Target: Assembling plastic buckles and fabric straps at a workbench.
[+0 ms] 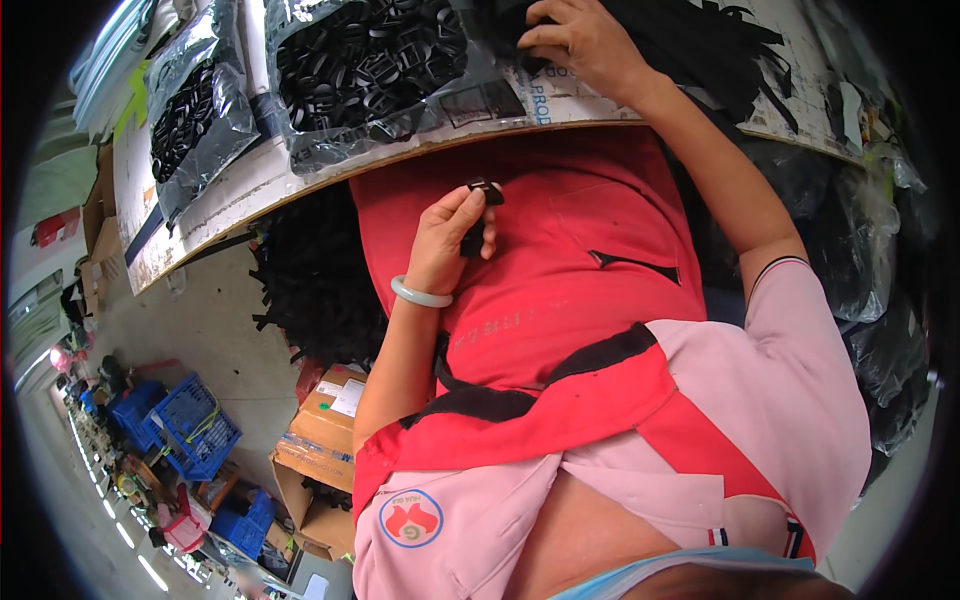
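While the person's left hand (452, 236) pinched a small black buckle (486, 190) on a short strap over the red apron (560, 290), the right hand (580, 40), fingers curled, reached into the loose black straps (700, 45) on the workbench (250, 190). Threading seemingly came next, needing a strap end brought to the buckle. The right fingertips were buried, so any grasp was unclear.

Bright even daylight, strong fisheye bending, dark vignette rim, slight blur

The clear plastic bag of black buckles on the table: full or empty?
Full: the clear plastic bag bulges with black buckles packed against its film, lying on the table.
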The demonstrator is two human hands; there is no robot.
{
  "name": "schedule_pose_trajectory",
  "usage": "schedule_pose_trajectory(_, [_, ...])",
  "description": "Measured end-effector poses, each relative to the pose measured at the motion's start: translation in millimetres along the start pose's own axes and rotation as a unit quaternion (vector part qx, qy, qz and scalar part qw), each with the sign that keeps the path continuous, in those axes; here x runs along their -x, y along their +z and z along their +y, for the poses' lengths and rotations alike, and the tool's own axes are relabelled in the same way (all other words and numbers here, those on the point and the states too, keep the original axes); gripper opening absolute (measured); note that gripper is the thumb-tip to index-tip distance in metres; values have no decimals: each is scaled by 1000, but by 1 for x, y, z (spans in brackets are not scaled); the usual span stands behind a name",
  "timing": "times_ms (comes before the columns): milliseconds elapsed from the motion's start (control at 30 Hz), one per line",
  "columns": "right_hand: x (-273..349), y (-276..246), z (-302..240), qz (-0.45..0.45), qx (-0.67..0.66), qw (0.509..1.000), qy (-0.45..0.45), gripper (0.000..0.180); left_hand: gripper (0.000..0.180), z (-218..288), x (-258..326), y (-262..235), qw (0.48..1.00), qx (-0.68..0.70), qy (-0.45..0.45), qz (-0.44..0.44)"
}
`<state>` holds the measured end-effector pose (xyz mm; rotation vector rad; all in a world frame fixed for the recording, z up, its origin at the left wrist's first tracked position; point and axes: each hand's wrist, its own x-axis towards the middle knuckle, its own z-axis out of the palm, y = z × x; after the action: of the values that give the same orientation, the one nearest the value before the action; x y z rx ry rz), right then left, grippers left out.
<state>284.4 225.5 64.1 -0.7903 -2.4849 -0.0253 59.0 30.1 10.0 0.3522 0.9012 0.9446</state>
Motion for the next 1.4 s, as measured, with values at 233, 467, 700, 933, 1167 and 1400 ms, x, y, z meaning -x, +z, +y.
schedule_pose_trajectory(233, [-31, -38, -8, 202, -50, 978, -3, 15, 18, 9, 5, 12, 983, -135, 100, 68])
schedule_pose_trajectory(467, [-21, -73, -123, -55, -442, 876, 186, 13, 13, 24, 19, 11, 954, -166, 215, 127])
schedule_pose_trajectory(700, [30, -4, -133, -195, -602, 638, 439, 17, 12, 17, 17, 13, 916, -231, 284, 167])
schedule_pose_trajectory(933, [22, 4, -143, -132, -690, 559, 440, 18, 14, 18, 9, 7, 756, -408, 484, 166])
schedule_pose_trajectory(1167, [22, 21, -140, -93, -673, 608, 411, 28, 16, 20, 18, 6, 729, -490, 448, 165])
schedule_pose_trajectory(1400, [21, 24, -126, -167, -686, 580, 406, 29, 18, 6, 13, 0, 738, -439, 492, 146])
